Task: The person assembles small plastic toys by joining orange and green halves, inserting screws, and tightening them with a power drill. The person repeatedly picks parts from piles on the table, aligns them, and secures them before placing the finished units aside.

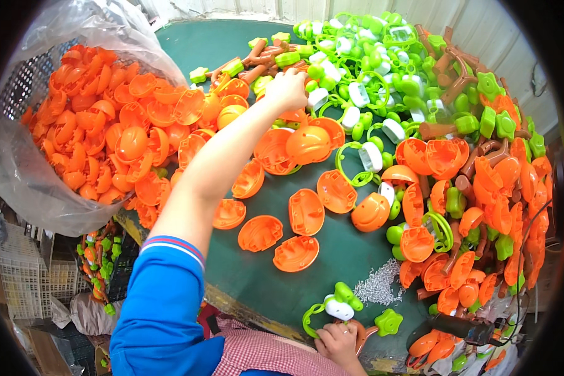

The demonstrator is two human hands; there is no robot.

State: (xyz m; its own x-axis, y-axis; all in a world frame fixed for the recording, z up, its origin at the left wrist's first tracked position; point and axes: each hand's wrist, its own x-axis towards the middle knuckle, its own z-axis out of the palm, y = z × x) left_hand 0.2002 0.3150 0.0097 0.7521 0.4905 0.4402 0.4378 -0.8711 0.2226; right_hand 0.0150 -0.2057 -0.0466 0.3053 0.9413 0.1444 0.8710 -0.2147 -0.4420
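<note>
My left hand (288,91) reaches far across the table to brown branch-shaped plastic pieces (261,61) with green star-shaped ends. Its fingers curl down into the pile, and what they grip is hidden. Near the front edge, my right hand (337,343) has its fingers closed around a brown branch-shaped piece (365,334). A green star-shaped end (389,321) sits by that piece's tip. Against the same fingers rests a white and green plastic part (339,308) with a green loop; I cannot tell whether it is joined to the branch.
Several orange half-shells (306,212) lie mid-table, beside small silver screws (381,283). A bag-lined basket of orange shells (131,144) stands left. Green and white parts (363,50) heap at the back; mixed pieces (482,188) pile right. A dark tool (462,328) with a cord lies front right.
</note>
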